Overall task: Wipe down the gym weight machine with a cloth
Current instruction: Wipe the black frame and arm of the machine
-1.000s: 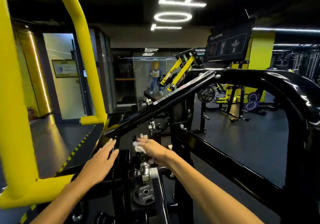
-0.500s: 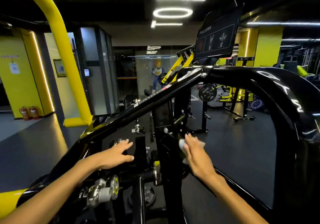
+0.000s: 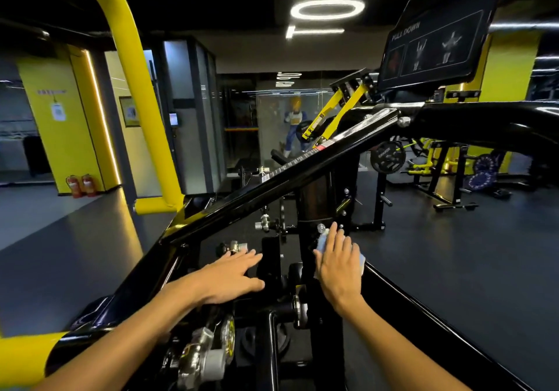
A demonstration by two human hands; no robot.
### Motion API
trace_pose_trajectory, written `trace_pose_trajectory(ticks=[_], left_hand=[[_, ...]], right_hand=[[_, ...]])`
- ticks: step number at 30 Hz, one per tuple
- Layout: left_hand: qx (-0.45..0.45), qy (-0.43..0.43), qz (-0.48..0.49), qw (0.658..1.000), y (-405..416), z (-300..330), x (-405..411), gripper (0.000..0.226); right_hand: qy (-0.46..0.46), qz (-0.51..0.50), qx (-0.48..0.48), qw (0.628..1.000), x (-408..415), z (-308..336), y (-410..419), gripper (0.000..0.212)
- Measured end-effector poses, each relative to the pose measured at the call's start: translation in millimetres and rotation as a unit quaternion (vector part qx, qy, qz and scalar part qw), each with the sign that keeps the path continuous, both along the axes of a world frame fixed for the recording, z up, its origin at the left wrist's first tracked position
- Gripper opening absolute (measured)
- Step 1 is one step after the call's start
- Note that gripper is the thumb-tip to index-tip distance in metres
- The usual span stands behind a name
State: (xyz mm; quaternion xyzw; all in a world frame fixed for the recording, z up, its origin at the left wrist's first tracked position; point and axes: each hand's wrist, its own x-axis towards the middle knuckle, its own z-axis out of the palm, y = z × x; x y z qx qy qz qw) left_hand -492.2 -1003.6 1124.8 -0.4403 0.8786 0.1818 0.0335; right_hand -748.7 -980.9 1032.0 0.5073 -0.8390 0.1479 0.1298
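A black weight machine point(image 3: 302, 163) with a slanted top bar and a central upright post fills the middle of the view. My right hand point(image 3: 338, 263) lies flat, fingers straight, pressing a pale cloth point(image 3: 360, 259) against the right side of the post where a lower rail meets it. The cloth shows only at the fingertips and at the hand's right edge. My left hand point(image 3: 233, 275) rests open on a black part of the machine left of the post, fingers spread.
A yellow frame tube point(image 3: 133, 88) rises at the left. A "PULL DOWN" placard point(image 3: 435, 48) hangs at upper right. Chrome pegs and a weight plate point(image 3: 211, 351) sit below my left arm. More machines point(image 3: 438, 172) stand at the far right on dark floor.
My right hand with the cloth moved from the small parts at centre to the right side of the post and slid slightly up. My left hand shifted right along the frame. The view rose.
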Motion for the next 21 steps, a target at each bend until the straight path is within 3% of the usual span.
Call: trace_pose_trajectory(ticks=[6, 12, 17, 21], left_hand=[[0.001, 0.011, 0.01, 1.0, 5, 7, -3, 0.073], [0.029, 0.101, 0.018, 0.994, 19, 14, -7, 0.062], [0.029, 0.11, 0.03, 0.993, 12, 5, -7, 0.065], [0.027, 0.078, 0.031, 0.996, 13, 7, -7, 0.069]], right_hand=[[0.135, 0.047, 0.017, 0.99, -21, -17, 42, 0.067], [0.22, 0.023, -0.024, 0.975, -47, -57, 162, 0.065], [0.257, -0.044, -0.062, 0.963, -69, -82, 246, 0.06], [0.22, -0.039, -0.067, 0.972, -63, -81, 239, 0.067]])
